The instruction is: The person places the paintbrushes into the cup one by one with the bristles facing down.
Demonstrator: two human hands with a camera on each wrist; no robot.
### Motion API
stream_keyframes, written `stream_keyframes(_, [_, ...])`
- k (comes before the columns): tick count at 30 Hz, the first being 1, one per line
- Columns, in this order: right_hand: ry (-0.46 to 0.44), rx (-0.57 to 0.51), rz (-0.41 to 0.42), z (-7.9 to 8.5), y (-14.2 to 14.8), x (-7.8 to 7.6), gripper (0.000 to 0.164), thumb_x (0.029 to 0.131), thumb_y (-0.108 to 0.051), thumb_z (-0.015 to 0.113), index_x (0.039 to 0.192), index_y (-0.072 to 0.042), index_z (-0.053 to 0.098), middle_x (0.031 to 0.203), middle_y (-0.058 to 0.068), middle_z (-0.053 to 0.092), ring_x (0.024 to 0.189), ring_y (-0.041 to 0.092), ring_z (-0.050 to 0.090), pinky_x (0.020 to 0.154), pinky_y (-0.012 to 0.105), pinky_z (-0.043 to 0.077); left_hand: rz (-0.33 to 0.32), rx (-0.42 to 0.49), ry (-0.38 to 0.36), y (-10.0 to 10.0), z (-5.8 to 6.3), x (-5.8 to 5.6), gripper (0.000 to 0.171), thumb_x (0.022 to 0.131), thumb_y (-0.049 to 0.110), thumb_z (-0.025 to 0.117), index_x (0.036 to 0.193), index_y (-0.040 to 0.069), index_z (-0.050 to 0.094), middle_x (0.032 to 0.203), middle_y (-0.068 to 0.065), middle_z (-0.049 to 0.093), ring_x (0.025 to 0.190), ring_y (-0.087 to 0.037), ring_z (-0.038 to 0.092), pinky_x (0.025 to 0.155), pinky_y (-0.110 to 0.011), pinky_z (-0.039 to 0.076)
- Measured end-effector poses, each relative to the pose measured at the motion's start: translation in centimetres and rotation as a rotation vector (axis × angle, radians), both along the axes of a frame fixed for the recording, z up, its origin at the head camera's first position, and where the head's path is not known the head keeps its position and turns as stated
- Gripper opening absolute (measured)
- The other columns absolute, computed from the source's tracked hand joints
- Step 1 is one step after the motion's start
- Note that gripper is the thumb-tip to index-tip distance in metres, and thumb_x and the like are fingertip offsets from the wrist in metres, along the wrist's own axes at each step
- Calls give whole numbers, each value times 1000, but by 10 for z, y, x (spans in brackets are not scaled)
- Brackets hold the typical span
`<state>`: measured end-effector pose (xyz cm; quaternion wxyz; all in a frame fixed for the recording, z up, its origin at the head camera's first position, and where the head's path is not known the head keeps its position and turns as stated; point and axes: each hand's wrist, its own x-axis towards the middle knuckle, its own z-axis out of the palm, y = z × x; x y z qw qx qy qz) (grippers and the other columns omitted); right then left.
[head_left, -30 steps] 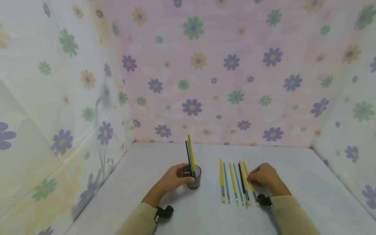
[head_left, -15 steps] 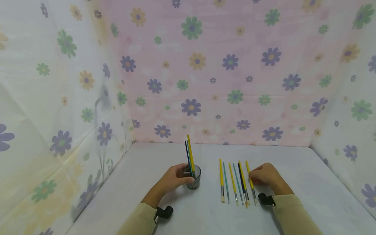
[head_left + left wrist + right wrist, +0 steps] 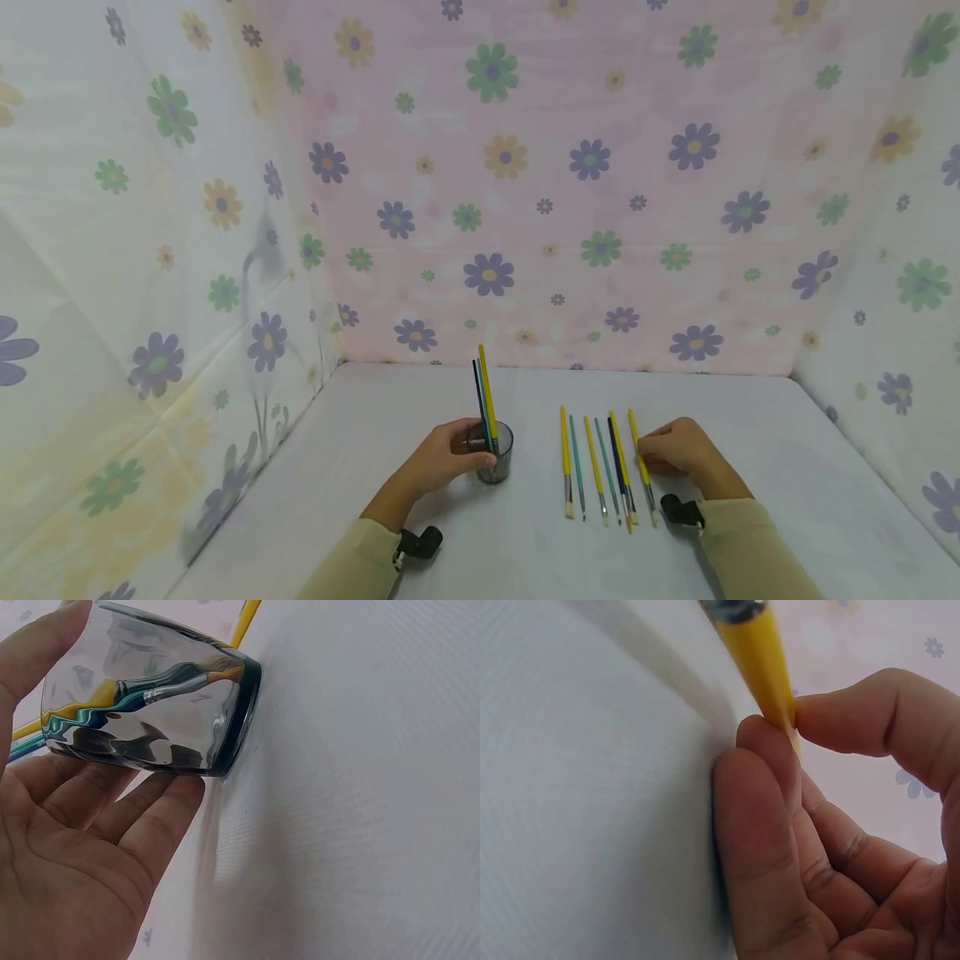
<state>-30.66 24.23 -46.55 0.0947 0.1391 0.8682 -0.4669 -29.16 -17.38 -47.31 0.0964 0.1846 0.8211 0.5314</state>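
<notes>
My left hand (image 3: 438, 458) grips a smoky see-through glass cup (image 3: 505, 458), thumb on the near side and fingers around the far side. Three paintbrushes (image 3: 484, 396), dark, teal and yellow, lean in it with handles up; the left wrist view shows bristles (image 3: 225, 673) near its base. To the right, my right hand (image 3: 681, 447) pinches a yellow paintbrush (image 3: 633, 427) between thumb and fingertips. Its bristle end points toward me. In the right wrist view the yellow handle (image 3: 761, 664) sits between thumb and fingertips, with its metal ferrule (image 3: 736, 609) at the top edge.
Between the hands, several yellow, teal and dark paintbrushes (image 3: 566, 450) lie side by side on the white table (image 3: 525, 558), bristles toward me. A pink flowered cloth (image 3: 555, 275) hangs behind the table, with pale flowered cloth (image 3: 112, 333) at the sides.
The yellow paintbrush in my right hand has swung its handle end rightward, away from the row, and that hand has shifted slightly right. My left hand and the cup stay put.
</notes>
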Motion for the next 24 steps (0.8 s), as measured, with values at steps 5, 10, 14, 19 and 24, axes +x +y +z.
stream_keyframes(5, [2,-15,10,1,-1,0,47,81,-17,79,115,12,66,88,13,74,71,16,71,65,29,62,6,-2,-7,-1,0,0,73,85,49,83,145,18,57,133,1,69,129,-24,64,110,-49,51])
stream_keyframes(10, [0,-28,9,0,-1,-2,47,80,-15,79,116,13,65,88,13,74,71,17,71,66,30,63,7,3,-15,-1,1,0,72,86,47,83,145,18,57,133,1,69,129,-24,64,110,-49,51])
stream_keyframes(14, [-4,-23,5,0,-1,-3,47,81,-15,77,117,12,64,90,14,74,72,17,71,66,30,62,2,12,-13,-1,1,-1,70,87,46,83,145,18,57,134,0,69,129,-24,64,110,-49,51])
stream_keyframes(19, [-8,-45,12,2,-1,-1,47,82,-15,77,118,12,63,92,15,73,74,18,71,67,31,63,-1,3,-11,0,0,-1,70,86,46,83,145,18,57,134,0,69,129,-24,64,110,-48,51])
stream_keyframes(24, [3,-75,19,7,-2,2,46,83,-16,77,118,10,64,95,16,72,77,19,70,68,32,63,-8,4,-2,0,0,-2,68,87,45,82,144,17,58,135,-1,69,130,-25,63,110,-49,51])
